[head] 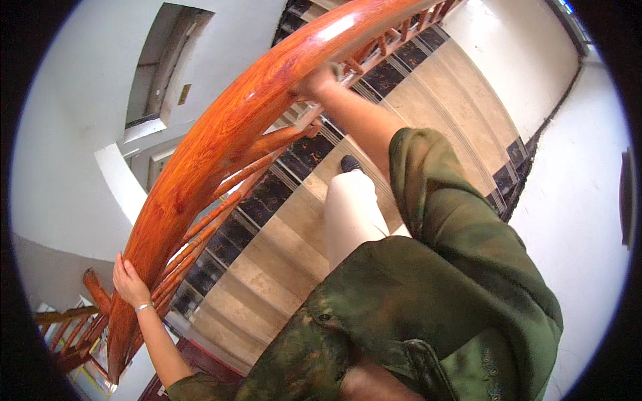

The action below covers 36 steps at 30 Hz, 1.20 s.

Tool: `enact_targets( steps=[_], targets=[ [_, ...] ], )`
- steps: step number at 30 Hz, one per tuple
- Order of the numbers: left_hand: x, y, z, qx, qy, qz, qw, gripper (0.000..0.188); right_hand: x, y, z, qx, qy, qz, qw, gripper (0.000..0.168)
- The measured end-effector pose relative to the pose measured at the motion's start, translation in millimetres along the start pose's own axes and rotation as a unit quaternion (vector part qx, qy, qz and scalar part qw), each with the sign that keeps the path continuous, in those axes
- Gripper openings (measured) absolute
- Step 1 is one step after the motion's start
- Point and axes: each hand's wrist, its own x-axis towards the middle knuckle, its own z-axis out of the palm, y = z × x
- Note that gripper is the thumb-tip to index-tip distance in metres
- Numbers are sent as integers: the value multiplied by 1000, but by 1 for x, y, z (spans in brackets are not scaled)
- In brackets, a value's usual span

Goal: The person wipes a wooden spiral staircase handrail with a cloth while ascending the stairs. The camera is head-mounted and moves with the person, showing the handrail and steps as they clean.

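A broad, glossy reddish-brown wooden handrail (215, 145) curves along the staircase. My left hand (131, 280), with a bracelet at the wrist, grips its lower stretch, fingers laid over the outer side. Farther up, my right hand (318, 82) reaches beneath the rail beside the turned wooden balusters (383, 44). Motion blur and the rail's edge hide the right fingers. Something small and greyish shows by that hand, too blurred to name. More balusters (200, 225) slant below the rail between my two hands.
Beige stone stair treads (273, 245) with black marbled tiles (266, 195) along the side lie under me. My shoe (351, 163) is on a step. A white wall (577, 200) bounds the right. Another wooden railing (75, 326) stands at the lower left.
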Motion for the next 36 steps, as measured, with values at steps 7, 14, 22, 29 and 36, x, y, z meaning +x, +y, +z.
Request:
enact_targets(
  steps=[7,14,22,29,36],
  targets=[
    [-2,11,8,-3,20,2,1000,49,-19,37,26,-36,54,-4,998,40],
    [7,12,7,-4,26,10,1000,48,-65,-151,40,146,17,-158,976,45],
    [-3,10,10,-7,31,-13,999,47,-72,-172,33,238,100,-240,936,35],
    [-3,10,4,7,31,-13,999,46,-73,-190,5,197,110,-200,953,33],
    [-8,15,1,19,23,-20,999,46,-56,-147,-21,208,-54,-206,955,44]
  ],
)
